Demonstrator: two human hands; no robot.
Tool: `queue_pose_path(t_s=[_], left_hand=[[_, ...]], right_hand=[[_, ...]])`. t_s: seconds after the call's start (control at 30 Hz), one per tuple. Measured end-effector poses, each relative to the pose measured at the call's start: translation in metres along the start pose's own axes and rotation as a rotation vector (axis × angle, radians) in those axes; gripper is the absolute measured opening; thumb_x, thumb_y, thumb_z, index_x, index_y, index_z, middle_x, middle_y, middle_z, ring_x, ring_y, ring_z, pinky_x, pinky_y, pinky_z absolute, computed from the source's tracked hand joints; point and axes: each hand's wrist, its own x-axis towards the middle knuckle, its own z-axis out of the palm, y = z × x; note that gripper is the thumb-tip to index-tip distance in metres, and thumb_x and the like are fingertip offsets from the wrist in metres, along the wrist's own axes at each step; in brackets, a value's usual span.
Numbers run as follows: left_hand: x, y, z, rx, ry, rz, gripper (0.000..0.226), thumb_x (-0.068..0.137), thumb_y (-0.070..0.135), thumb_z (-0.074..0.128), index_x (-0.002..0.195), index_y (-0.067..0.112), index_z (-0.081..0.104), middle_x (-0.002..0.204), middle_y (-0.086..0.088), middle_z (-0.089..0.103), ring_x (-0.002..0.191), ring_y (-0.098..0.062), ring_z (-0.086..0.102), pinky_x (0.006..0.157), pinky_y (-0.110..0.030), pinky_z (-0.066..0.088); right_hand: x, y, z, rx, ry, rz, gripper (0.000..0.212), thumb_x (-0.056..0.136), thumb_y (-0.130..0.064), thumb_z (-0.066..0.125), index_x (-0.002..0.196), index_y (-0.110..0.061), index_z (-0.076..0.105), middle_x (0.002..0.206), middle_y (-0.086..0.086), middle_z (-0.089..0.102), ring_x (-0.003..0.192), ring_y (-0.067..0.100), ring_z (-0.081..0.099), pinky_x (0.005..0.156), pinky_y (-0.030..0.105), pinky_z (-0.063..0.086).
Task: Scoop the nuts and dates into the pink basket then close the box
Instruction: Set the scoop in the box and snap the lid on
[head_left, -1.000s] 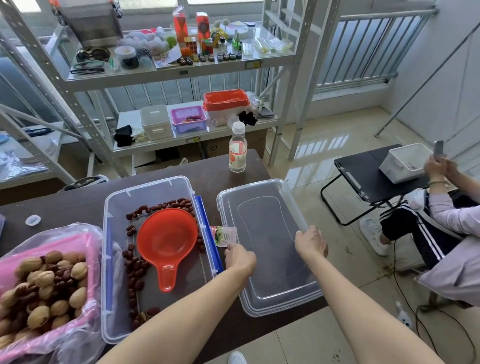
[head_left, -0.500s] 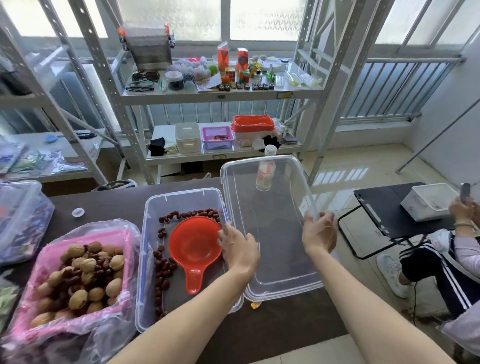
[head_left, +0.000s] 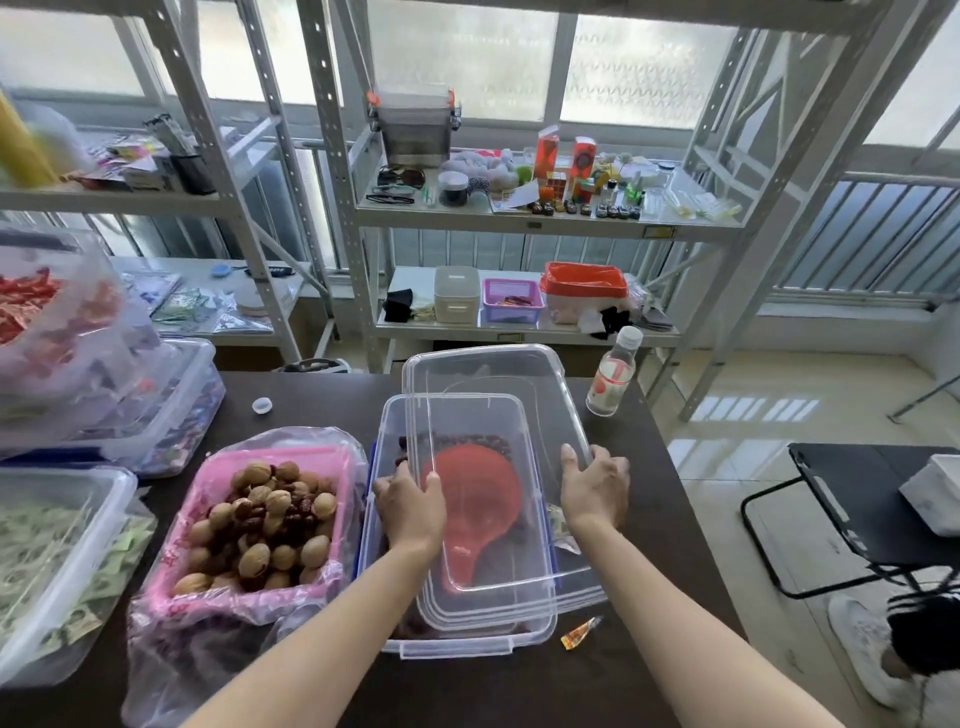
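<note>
Two hands are seen gripping a clear plastic lid (head_left: 493, 415) over the open box (head_left: 457, 644) on the dark counter (head_left: 649, 675). The left hand (head_left: 410, 506) is closed on the lid's left edge, its fingers (head_left: 434, 480) curled over the rim. The right hand (head_left: 595, 488) is closed on the lid's right edge, with the thumb laid along the top. The lid is held offset, shifted toward the right and the far side of the box, so that the box's left strip is left uncovered. Through the lid a red scoop (head_left: 475, 509) is seen lying in the box, handle toward the wearer, and a few dark dates (head_left: 467, 441) are scattered beside it at the far end. Whether the lid touches the box rim cannot be told.

Just beside the box on the left, the pink basket (head_left: 176, 571) is lined with a clear bag and is filled with walnuts (head_left: 257, 558) mixed with dates. A small bottle (head_left: 613, 371) is stood near the counter's far right edge, apart from the lid. A small orange wrapper (head_left: 579, 631) is lying on the counter near the box's near right corner.
</note>
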Motion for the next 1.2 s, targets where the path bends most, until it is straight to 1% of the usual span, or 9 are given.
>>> queue_pose_path(t_s=[0.13,0.33,0.4,0.57,0.67,0.9,1.0,1.1,1.2], left_hand=[[0.017,-0.030,-0.020,-0.010,0.050,-0.037,0.037,0.087,0.032,0.053,0.108,0.005,0.067,0.100,-0.027,0.065,0.100,-0.043,0.061,0.092,-0.046,0.050],[0.032,-0.064,-0.040,-0.064,0.073,-0.102,0.049,0.085,0.037,0.057,0.120,0.005,0.067,0.115,-0.021,0.065,0.108,-0.038,0.062,0.100,-0.044,0.048],[0.027,-0.061,-0.047,-0.098,0.060,-0.109,0.043,0.089,0.030,0.061,0.124,0.004,0.065,0.120,-0.018,0.063,0.112,-0.035,0.062,0.101,-0.041,0.047],[0.024,-0.055,-0.052,-0.150,-0.024,-0.087,0.037,0.092,0.023,0.062,0.123,0.002,0.066,0.116,-0.017,0.069,0.107,-0.032,0.063,0.091,-0.033,0.046],[0.032,-0.060,-0.048,-0.164,-0.035,-0.094,0.037,0.091,0.024,0.064,0.120,0.003,0.068,0.115,-0.016,0.070,0.108,-0.031,0.064,0.093,-0.033,0.045],[0.040,-0.066,-0.046,-0.102,-0.013,-0.070,0.034,0.092,0.028,0.064,0.118,0.005,0.065,0.097,-0.001,0.052,0.102,-0.026,0.061,0.083,-0.031,0.037],[0.042,-0.068,-0.044,-0.090,-0.019,-0.058,0.037,0.093,0.029,0.062,0.120,0.004,0.063,0.105,-0.006,0.058,0.109,-0.030,0.061,0.088,-0.034,0.041],[0.041,-0.066,-0.043,-0.072,-0.020,-0.060,0.034,0.095,0.029,0.059,0.119,0.005,0.061,0.116,-0.012,0.062,0.108,-0.030,0.061,0.084,-0.032,0.038],[0.043,-0.066,-0.042,-0.074,-0.024,-0.059,0.035,0.094,0.030,0.059,0.120,0.006,0.062,0.119,-0.014,0.063,0.107,-0.029,0.063,0.091,-0.034,0.042]], right_hand=[[-0.020,-0.010,0.019,-0.007,-0.087,0.006,0.047,0.093,-0.046,0.052,0.122,-0.009,0.058,0.119,0.016,0.052,0.114,0.034,0.052,0.089,0.039,0.046],[-0.045,-0.020,0.038,-0.017,-0.145,-0.011,0.048,0.093,-0.047,0.053,0.122,-0.010,0.056,0.121,0.015,0.052,0.115,0.033,0.053,0.092,0.042,0.044],[-0.048,-0.020,0.041,-0.014,-0.145,-0.017,0.048,0.092,-0.046,0.054,0.122,-0.008,0.056,0.120,0.016,0.053,0.115,0.034,0.053,0.095,0.041,0.043],[-0.048,-0.012,0.040,-0.078,-0.139,0.019,0.047,0.093,-0.047,0.054,0.122,-0.011,0.056,0.120,0.015,0.053,0.115,0.033,0.054,0.090,0.041,0.043],[-0.047,-0.006,0.040,-0.065,-0.131,0.027,0.048,0.092,-0.046,0.056,0.121,-0.009,0.056,0.119,0.016,0.053,0.112,0.035,0.055,0.089,0.040,0.045],[-0.048,-0.005,0.046,-0.082,-0.121,0.025,0.045,0.092,-0.046,0.055,0.117,-0.009,0.057,0.117,0.017,0.054,0.111,0.036,0.054,0.088,0.040,0.046],[-0.047,-0.003,0.048,-0.071,-0.118,0.026,0.046,0.092,-0.047,0.056,0.118,-0.009,0.057,0.117,0.016,0.054,0.110,0.035,0.054,0.089,0.040,0.046],[-0.046,-0.002,0.050,-0.055,-0.113,0.032,0.047,0.091,-0.047,0.057,0.119,-0.009,0.058,0.116,0.017,0.054,0.109,0.035,0.055,0.093,0.042,0.046],[-0.047,-0.001,0.050,-0.047,-0.104,0.036,0.048,0.091,-0.047,0.057,0.120,-0.009,0.058,0.116,0.016,0.054,0.109,0.034,0.054,0.094,0.042,0.046]])
